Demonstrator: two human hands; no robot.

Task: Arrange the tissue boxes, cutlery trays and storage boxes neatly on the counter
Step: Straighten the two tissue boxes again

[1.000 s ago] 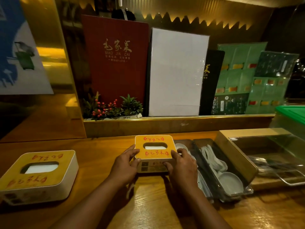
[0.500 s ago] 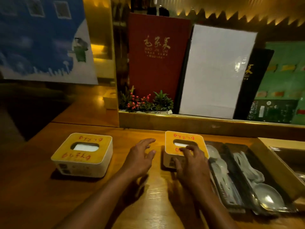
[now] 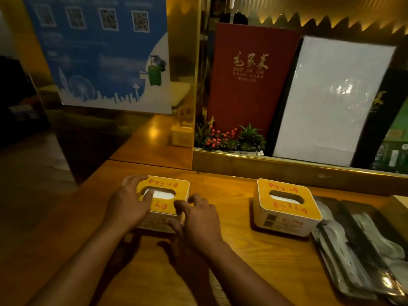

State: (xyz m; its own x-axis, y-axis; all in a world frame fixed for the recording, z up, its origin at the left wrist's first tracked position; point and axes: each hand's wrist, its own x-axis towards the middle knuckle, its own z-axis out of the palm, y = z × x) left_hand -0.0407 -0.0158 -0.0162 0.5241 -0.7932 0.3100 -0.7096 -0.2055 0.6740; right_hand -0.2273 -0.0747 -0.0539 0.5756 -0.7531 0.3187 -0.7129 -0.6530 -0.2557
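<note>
Two white tissue boxes with yellow tops and red lettering stand on the wooden counter (image 3: 254,261). The left tissue box (image 3: 174,188) is under both my hands: my left hand (image 3: 130,202) lies over its left top edge, and my right hand (image 3: 196,217) grips its front right corner. The right tissue box (image 3: 284,208) stands apart, untouched, against a dark cutlery tray (image 3: 362,250) with white spoons.
A gold ledge (image 3: 287,166) runs along the back of the counter, with a red menu (image 3: 249,78), a white board (image 3: 331,100) and a small berry plant (image 3: 229,140) behind it. A blue poster (image 3: 106,51) hangs on the left. The counter's left edge drops to a dark floor.
Both my hands let go of the right tissue box and moved left onto the left tissue box. My view swung left, so the storage boxes at the right left the frame.
</note>
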